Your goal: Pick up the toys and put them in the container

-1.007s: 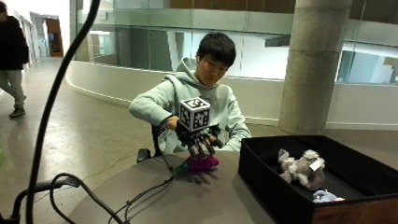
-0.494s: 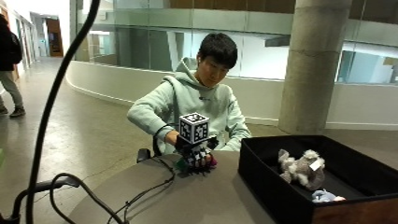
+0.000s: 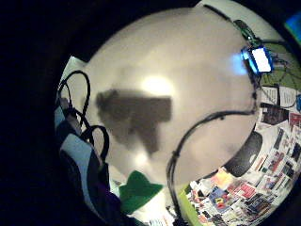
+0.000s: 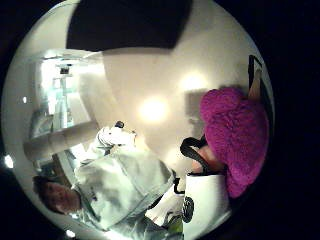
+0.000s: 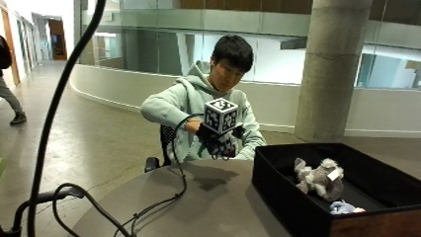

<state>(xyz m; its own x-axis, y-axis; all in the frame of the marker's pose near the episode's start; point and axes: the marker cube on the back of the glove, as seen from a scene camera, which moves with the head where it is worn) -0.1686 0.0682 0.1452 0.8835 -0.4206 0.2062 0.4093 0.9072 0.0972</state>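
My gloved right hand point(image 5: 221, 142) is raised above the round grey table point(image 5: 197, 207), in front of the person's chest. It grips a magenta plush toy point(image 4: 235, 135) with a green part point(image 3: 136, 190); in the outside view the hand hides the toy. To the right stands the black container point(image 5: 279, 197), a deep open box. A grey plush toy point(image 5: 319, 180) and a small blue and white toy point(image 5: 343, 207) lie inside it. The hand is left of the container's near corner and higher than its rim.
A black cable point(image 5: 179, 190) runs from the hand down across the table to its front edge. A small device with a lit blue screen point(image 3: 258, 59) lies on the table. A concrete pillar point(image 5: 329, 69) stands behind the container.
The hand was low on the table, closing over the magenta toy. It has now risen with the toy, and the spot on the table where the toy lay is bare.
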